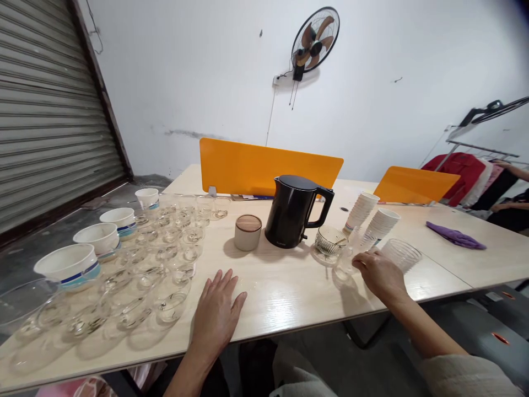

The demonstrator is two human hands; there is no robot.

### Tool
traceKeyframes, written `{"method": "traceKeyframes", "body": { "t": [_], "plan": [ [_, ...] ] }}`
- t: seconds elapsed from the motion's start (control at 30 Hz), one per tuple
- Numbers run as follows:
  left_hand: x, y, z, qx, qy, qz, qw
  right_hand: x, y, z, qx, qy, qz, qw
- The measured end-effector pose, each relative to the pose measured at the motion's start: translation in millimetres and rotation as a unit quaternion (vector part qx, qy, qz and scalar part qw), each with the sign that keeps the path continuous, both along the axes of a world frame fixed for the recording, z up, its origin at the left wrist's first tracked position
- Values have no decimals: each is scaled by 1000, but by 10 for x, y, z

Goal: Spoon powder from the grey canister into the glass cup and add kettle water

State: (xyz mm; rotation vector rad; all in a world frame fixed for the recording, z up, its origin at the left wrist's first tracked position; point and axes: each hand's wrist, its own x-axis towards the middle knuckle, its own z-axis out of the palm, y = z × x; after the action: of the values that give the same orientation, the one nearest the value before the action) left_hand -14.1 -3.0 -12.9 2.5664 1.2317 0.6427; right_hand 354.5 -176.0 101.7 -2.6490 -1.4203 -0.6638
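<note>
My left hand lies on the table with its fingers stretched out, beside the rows of clear cups. My right hand is closed, fingertips pinched on the edge of a clear cup. Just left of that cup stands a ribbed glass bowl with a spoon in it. A stack of clear cups stands on the far side of my right hand, partly hidden by it. Toward the middle are a black electric kettle and a small grey jar with a wooden lid.
Several white paper cups stand along the left side. Two paper cup stacks rise behind my right hand. A purple cloth lies at the right. Orange dividers stand across the table. Another person's arm shows far right.
</note>
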Motion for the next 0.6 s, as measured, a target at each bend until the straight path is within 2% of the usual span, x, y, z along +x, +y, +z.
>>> {"method": "traceKeyframes", "body": {
  "t": [0.33, 0.6],
  "plan": [
    [4, 10, -5, 5, 4, 0, 1000, -4, -48, 17, -24, 15, 3, 1000],
    [4, 8, 12, 4, 16, 0, 1000, 25, -129, 61, 28, 3, 9, 1000]
  ]
}}
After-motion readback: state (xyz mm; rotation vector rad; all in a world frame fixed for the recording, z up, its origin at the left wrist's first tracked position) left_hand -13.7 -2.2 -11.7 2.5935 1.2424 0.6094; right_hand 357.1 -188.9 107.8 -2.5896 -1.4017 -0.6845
